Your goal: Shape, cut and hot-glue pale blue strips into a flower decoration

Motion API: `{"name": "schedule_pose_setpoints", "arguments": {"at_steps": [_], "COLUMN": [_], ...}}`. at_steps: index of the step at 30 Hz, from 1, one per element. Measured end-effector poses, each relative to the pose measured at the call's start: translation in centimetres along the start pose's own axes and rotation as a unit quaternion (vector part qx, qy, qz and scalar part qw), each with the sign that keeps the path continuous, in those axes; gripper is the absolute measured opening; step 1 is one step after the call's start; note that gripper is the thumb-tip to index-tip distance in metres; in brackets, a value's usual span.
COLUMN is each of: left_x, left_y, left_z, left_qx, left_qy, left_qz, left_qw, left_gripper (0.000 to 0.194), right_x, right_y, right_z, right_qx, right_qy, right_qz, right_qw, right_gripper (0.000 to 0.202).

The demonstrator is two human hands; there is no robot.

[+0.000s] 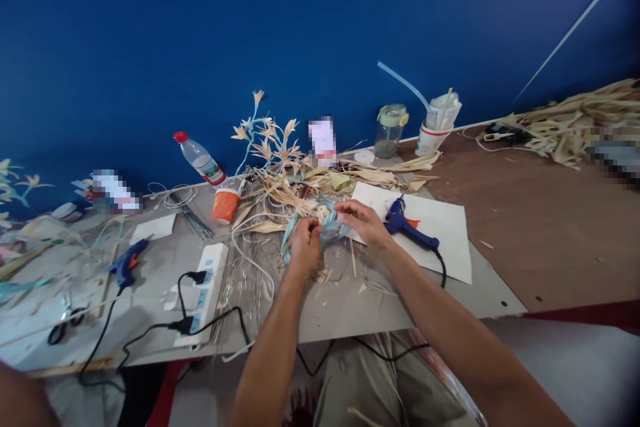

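Note:
Light blue strips (329, 229) lie between my two hands over the middle of the table. My left hand (305, 247) has its fingers curled and pinched at the left side of the strips; what exactly sits in the pinch is too small to tell. At the right side, my right hand (363, 221) touches the blue strips, its fingers extended and somewhat apart. Dried husks (280, 190) lie just behind the hands. A blue glue gun (411, 228) rests on a white sheet (457, 250) right of my right hand.
Behind stand husk flowers (270, 140), a tilted bottle (201, 159), an orange cup (225, 205), a jar (391, 131) and a paper cup (433, 138). To the left lie a power strip (207, 293), another glue gun (128, 263) and scissors (66, 325). Husks (575, 117) pile far right.

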State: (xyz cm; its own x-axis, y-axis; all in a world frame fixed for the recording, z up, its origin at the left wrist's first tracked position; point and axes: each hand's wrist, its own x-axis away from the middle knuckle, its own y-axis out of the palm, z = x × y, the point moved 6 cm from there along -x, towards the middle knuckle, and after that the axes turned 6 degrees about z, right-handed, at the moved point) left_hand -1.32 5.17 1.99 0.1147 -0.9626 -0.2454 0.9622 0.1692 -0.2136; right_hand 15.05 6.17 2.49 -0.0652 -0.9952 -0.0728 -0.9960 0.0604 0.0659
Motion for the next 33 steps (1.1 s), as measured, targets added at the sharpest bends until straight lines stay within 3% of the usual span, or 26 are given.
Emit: {"name": "schedule_pose_setpoints", "arguments": {"at_steps": [4,8,14,23,33], "left_x": [0.0,0.1,0.3,0.3,0.4], "left_y": [-0.1,0.0,0.2,-0.2,0.1], "left_z": [0.2,0.6,1.0,1.0,0.6], "left_qx": [-0.008,-0.012,-0.027,-0.003,-0.017], "left_qy": [0.048,0.087,0.13,0.099,0.091], "left_qz": [0.006,-0.007,-0.015,0.039,0.046], "left_qw": [0.999,0.996,0.991,0.994,0.995], "left_gripper": [0.008,0.006,0.005,0.004,0.005], "right_x": [0.2,0.7,0.6,0.8,1.2], "right_y": [0.3,1.3,1.7,2.2,2.6], "right_z": [0.2,0.2,0.0,0.0,0.0], "right_qx": [-0.049,-0.012,0.002,-0.015,-0.079], "right_qy": [0.036,0.034,0.016,0.042,0.078], "right_qz": [-0.012,-0.058,-0.065,-0.078,-0.084], "right_qw": [0.998,0.998,0.998,0.996,0.99], "right_gripper": [0.028,0.036,0.023,0.019,0.015]}}
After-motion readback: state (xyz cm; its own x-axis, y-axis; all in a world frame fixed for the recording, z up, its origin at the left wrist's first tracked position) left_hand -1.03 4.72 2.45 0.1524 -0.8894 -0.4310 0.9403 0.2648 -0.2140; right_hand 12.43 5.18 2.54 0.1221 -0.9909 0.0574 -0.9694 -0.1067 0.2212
